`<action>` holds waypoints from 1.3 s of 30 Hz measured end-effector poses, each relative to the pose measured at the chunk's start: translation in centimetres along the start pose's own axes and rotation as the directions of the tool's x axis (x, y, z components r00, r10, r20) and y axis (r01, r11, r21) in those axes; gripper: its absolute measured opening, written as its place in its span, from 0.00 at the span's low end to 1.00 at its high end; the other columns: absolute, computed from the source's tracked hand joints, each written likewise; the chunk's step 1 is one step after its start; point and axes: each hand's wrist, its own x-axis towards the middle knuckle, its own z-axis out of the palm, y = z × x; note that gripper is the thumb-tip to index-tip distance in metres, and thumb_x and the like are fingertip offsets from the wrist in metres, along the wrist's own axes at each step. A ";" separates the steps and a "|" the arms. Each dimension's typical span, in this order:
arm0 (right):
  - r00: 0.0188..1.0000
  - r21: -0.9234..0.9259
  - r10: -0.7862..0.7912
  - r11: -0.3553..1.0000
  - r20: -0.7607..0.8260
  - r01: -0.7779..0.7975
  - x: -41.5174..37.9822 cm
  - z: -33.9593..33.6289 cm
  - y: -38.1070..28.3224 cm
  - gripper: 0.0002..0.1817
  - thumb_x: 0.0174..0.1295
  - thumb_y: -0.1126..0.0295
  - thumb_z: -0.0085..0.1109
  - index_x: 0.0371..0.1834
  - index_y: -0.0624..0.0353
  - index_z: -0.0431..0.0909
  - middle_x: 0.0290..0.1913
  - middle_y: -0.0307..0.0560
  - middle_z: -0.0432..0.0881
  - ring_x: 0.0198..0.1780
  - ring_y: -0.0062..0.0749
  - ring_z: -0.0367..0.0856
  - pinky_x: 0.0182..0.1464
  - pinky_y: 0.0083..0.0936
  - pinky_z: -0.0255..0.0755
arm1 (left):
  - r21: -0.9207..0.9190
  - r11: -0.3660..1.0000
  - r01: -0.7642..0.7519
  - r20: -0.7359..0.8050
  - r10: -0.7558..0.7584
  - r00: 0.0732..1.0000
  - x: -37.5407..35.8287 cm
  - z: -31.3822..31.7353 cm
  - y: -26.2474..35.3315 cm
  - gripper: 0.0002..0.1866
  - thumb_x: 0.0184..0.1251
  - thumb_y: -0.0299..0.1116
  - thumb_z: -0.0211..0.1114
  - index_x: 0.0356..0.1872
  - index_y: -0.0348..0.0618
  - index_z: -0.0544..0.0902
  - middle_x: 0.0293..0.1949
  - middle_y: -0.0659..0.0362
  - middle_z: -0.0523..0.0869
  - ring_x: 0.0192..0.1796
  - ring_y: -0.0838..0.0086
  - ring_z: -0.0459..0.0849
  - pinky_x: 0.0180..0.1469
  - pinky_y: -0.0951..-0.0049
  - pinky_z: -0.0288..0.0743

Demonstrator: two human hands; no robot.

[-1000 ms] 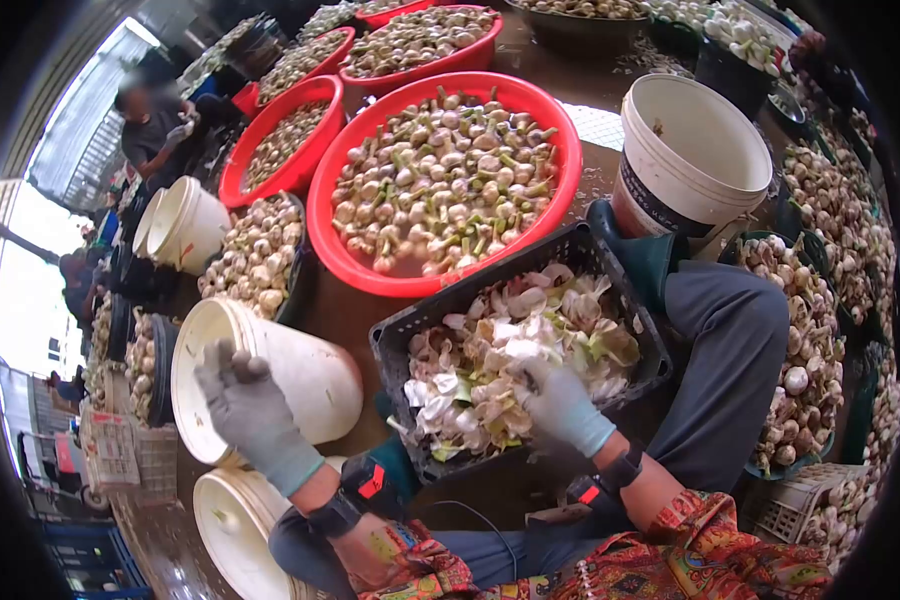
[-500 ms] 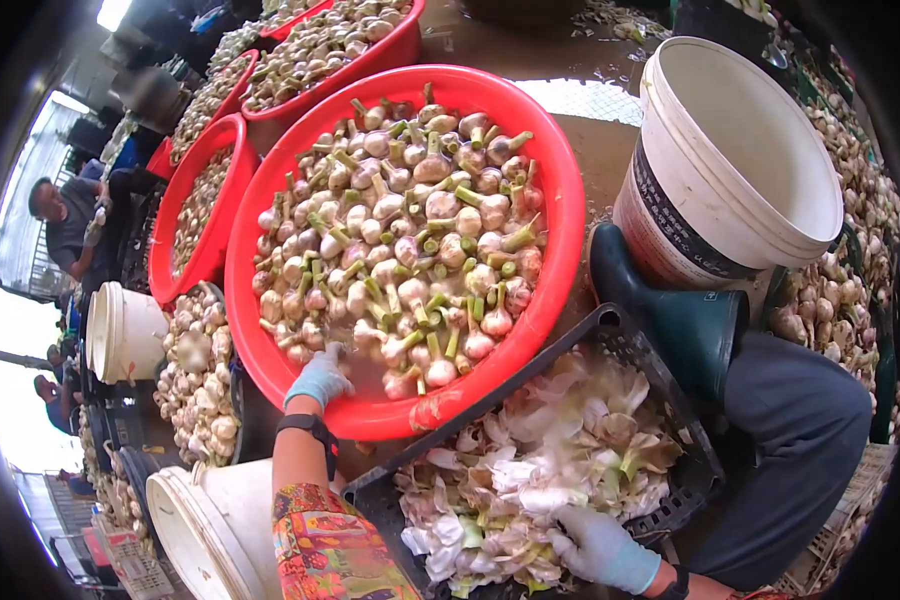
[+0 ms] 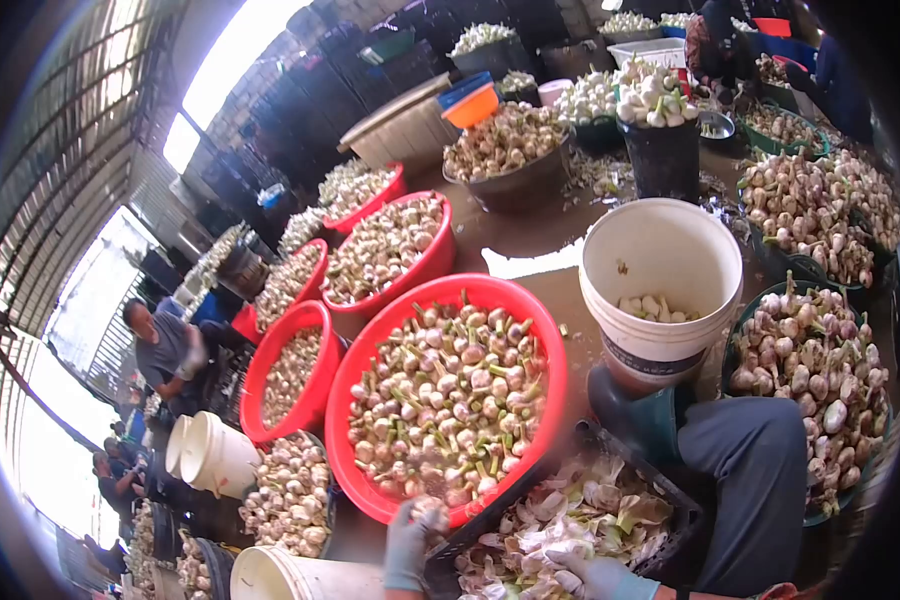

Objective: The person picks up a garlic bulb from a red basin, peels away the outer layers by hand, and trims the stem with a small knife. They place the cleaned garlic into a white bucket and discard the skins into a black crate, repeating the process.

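My left hand (image 3: 406,548), in a pale glove and slightly blurred, is closed on a garlic bulb (image 3: 431,514) at the near rim of a large red tub (image 3: 560,372). Many garlic bulbs (image 3: 440,400) with short cut green stems fill that tub. My right hand (image 3: 608,578), gloved too, is low over the black crate (image 3: 682,522), close to the heap of loose garlic skins (image 3: 570,520). Its fingers look curled together; what they hold, if anything, I cannot make out.
A white bucket (image 3: 660,240) with some peeled cloves inside stands beyond my boot (image 3: 660,413). More red tubs (image 3: 253,385) of garlic and white buckets (image 3: 220,455) are at left. A heaped garlic basin (image 3: 810,390) is at right. A person (image 3: 165,345) sits at far left.
My view has tilted up, showing more of the room. My left hand has come back from inside the red tub to its near rim with a garlic bulb. My right hand stays over the skins.
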 end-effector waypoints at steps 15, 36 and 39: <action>0.949 0.083 -0.201 0.979 0.242 0.187 -4.1 5.0 2.1 0.18 0.66 0.64 0.47 0.58 0.55 0.71 0.46 0.62 0.80 0.49 0.55 0.78 0.51 0.42 0.71 | -0.661 0.748 0.056 -0.256 -0.294 0.921 -21.8 11.6 -7.5 0.13 0.69 0.43 0.57 0.27 0.49 0.72 0.20 0.67 0.72 0.18 0.81 0.71 0.14 0.83 0.58; 0.942 -0.294 -0.312 0.895 0.124 0.336 -4.0 1.4 0.1 0.12 0.54 0.57 0.61 0.31 0.54 0.82 0.32 0.56 0.82 0.36 0.51 0.81 0.40 0.41 0.74 | -0.454 0.891 -0.031 -0.265 -0.102 0.959 -22.3 11.6 -8.6 0.07 0.67 0.35 0.58 0.36 0.43 0.77 0.26 0.66 0.77 0.23 0.83 0.73 0.22 0.82 0.65; 0.956 -0.204 -0.289 0.935 0.038 0.291 -3.3 2.7 1.6 0.12 0.51 0.59 0.62 0.32 0.53 0.83 0.31 0.56 0.82 0.35 0.51 0.81 0.40 0.41 0.75 | -0.417 0.908 -0.029 -0.280 -0.098 0.955 -22.4 11.6 -8.9 0.07 0.67 0.34 0.58 0.37 0.43 0.77 0.26 0.66 0.77 0.24 0.83 0.73 0.23 0.82 0.66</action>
